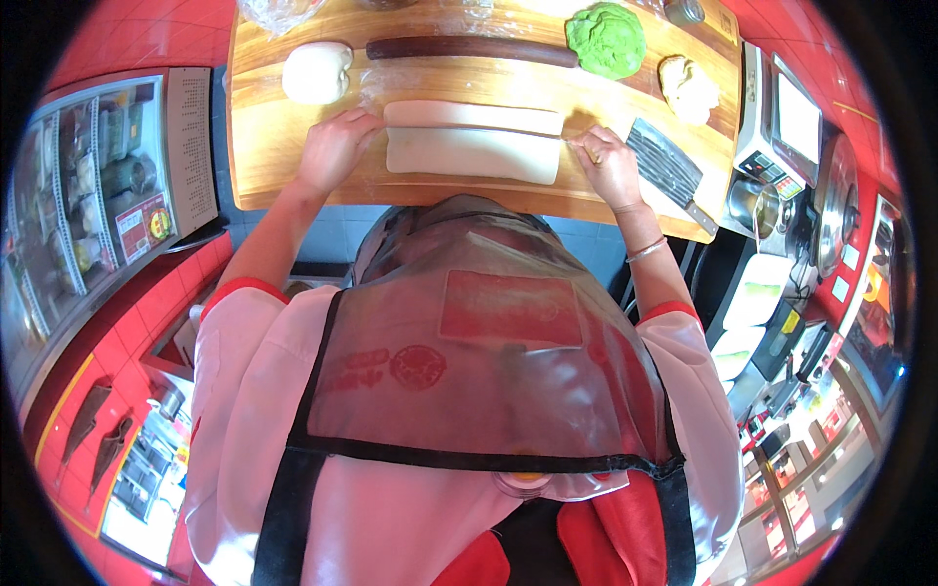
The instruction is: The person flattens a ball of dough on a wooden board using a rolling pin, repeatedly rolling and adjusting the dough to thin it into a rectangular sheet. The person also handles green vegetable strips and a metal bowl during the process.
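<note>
A pale rectangular dough sheet (473,155) lies on the wooden board (256,176) in front of me. Its far strip (473,115) looks folded over, and a thin dark line runs along that strip's near edge. At the left end of this line, my left hand (338,150) has its fingertips pinched at the dough. My right hand (610,165) pinches at the opposite end, its fingers partly hiding the corner. Beyond the sheet rests a dark wooden rolling pin (473,50). A cleaver (665,165) lies just right of my right hand.
A white dough ball (316,72) sits far left; green dough (605,40) touches the rolling pin's right end. Yellowish dough (689,88) lies farther right. Off the board's right side stand a digital scale (769,139) and a metal pot (746,201). A glass-fronted fridge (110,168) stands left.
</note>
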A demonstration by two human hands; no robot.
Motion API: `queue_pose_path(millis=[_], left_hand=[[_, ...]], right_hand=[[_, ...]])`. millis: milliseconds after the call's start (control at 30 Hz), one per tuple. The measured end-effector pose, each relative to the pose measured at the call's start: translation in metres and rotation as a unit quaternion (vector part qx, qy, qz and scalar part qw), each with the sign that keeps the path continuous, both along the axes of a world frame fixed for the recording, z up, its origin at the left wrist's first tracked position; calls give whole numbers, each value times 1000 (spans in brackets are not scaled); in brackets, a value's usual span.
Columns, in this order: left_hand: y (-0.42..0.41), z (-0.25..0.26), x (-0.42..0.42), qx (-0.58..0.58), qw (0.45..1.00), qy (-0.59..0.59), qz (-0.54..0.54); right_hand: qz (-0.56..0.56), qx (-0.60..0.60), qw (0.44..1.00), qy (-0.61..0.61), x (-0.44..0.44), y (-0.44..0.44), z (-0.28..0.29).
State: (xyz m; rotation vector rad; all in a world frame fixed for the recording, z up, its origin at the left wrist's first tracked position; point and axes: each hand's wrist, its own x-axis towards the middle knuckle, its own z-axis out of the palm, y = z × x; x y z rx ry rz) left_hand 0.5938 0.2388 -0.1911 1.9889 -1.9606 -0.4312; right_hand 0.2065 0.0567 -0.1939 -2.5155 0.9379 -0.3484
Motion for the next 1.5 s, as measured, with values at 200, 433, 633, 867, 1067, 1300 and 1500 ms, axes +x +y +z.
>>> queue_pose_path(millis=[200, 433, 633, 867, 1067, 1300, 1500], left_hand=[[1, -6, 0, 15, 1000, -18, 0], [5, 4, 2, -54, 999, -2, -2], [30, 5, -3, -12, 1000, -4, -7], [33, -1, -5, 9, 1000, 16, -12], [32, 1, -8, 9, 1000, 19, -9], [33, -17, -5, 16, 1000, 7, -14], [13, 1, 3, 67, 997, 33, 2]], right_hand=[[3, -5, 1000, 6, 0, -2, -4], [-1, -6, 1000, -19, -4, -2, 9], [3, 21, 999, -32, -11, 22, 8], [4, 20, 1000, -12, -12, 29, 3], [4, 17, 1000, 2, -13, 29, 1], [11, 20, 1000, -4, -14, 29, -10], [18, 85, 996, 25, -16, 6, -6]])
